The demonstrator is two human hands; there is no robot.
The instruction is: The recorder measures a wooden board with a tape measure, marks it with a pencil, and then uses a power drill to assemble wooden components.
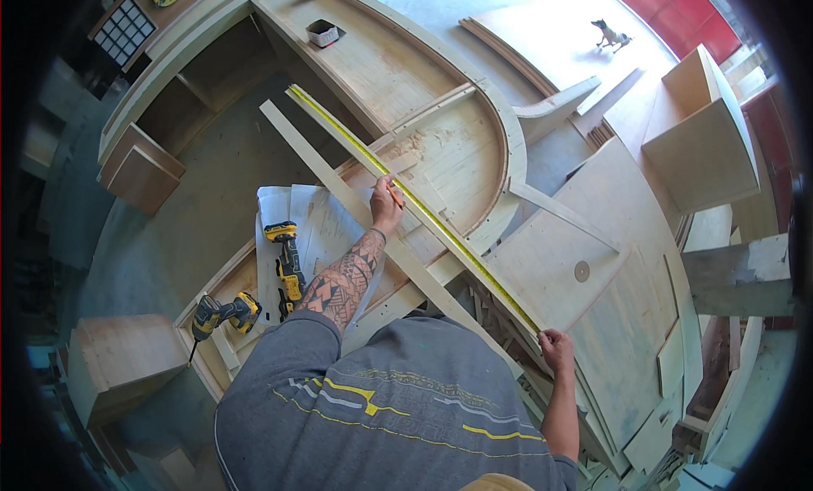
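A yellow tape measure blade [457, 244] lies stretched along a long, pale wooden strip [339, 144]. My left hand [387, 205] is closed around a thin orange pencil [397, 198] and rests on the strip beside the blade. At the blade's near right end, my right hand [556, 350] is closed on the tape measure; its case cannot be made out. A second wooden strip [313, 157] runs roughly alongside, passing under my left forearm. Beneath both strips is a curved wooden frame [515, 144] with a rounded end and sawdust inside.
Left of my arm, a black-and-yellow cordless power tool [290, 267] lies on white sheets [275, 205]. A cordless drill [222, 316] sits farther left. Plywood panels [593, 296] are stacked at right, near an open wooden box [707, 135]. A dog [610, 36] stands at the back.
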